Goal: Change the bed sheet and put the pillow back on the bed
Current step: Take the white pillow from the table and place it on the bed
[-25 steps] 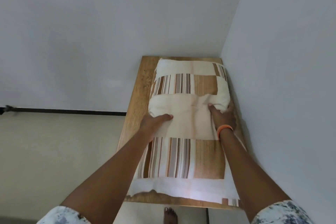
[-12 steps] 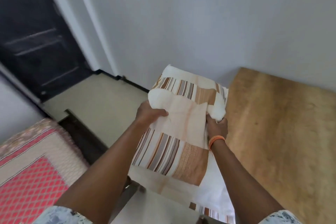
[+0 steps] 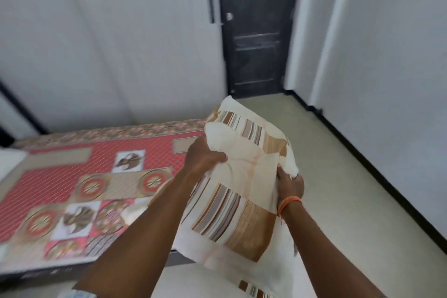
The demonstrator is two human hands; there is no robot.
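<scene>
Mid-air, the pillow [image 3: 244, 176] was carried in front of the person, at centre frame and slightly toward 4 o'clock, above the floor [image 3: 338, 176] and just beside the near edge of the bed [image 3: 84, 189]. Left hand [image 3: 204, 157] clenched the pillow's left side, fingers curled into the cream fabric. Right hand [image 3: 289, 185] grasped the right side, thumb on top, fabric bunched over the fingers; an orange wristband [image 3: 289, 203] sat on that wrist. Pillow's long axis ran from 6 o'clock up toward 12, far end tilted slightly left, near end hanging down between the forearms. Its pillowcase was cream with brown, grey and tan striped blocks; the pillow filled the case, loose cloth trailing at the bottom. No readable writing or labels anywhere.

Bed lay at 9 o'clock, covered by a red patterned bed sheet [image 3: 60, 169] with cream squares and round medallion motifs; blurred. A white shape at the bed's far left edge was too cut off to identify. Dark door [image 3: 256, 31] stood shut at 12 o'clock with a metal latch [image 3: 229, 16] on its left side. Pale walls [image 3: 108, 43] on both sides, black skirting [image 3: 375, 164] along the right wall toward 3 o'clock. Patterned sleeve [image 3: 79, 294] edge showed at 7 o'clock.
</scene>
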